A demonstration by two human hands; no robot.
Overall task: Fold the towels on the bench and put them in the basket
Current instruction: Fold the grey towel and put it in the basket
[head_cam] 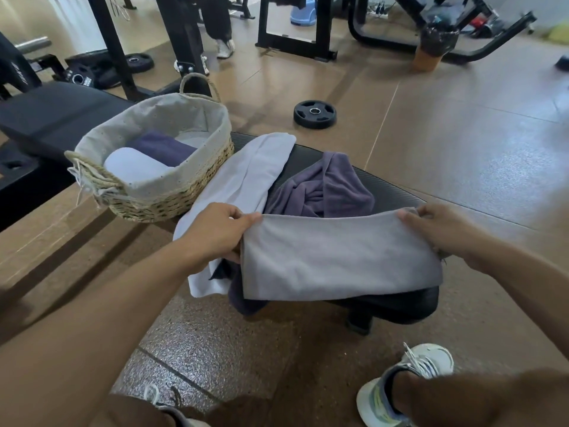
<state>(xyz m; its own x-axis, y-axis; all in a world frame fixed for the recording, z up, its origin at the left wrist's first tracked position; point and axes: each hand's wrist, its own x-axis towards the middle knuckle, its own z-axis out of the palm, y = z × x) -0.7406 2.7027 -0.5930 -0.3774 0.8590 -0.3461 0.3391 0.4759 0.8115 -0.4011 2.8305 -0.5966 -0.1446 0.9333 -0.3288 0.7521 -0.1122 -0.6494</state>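
Observation:
A grey towel [335, 260] hangs folded over the near end of the black bench [397, 192]. My left hand [215, 232] pinches its upper left corner and my right hand [437, 226] pinches its upper right corner. Behind it a purple towel [335, 186] lies crumpled on the bench. A white towel [246, 180] stretches along the bench's left side, from the basket down past my left hand. The woven basket [172, 201] with a grey liner stands on the bench at the left and holds a folded white towel [135, 167] and a folded dark purple towel [163, 147].
A weight plate [314, 114] lies on the floor beyond the bench. Another black bench [52, 115] stands at the far left. Machine frames, more plates and another person's legs [220, 29] fill the background. My shoes [400, 386] stand on the floor by the bench's near end.

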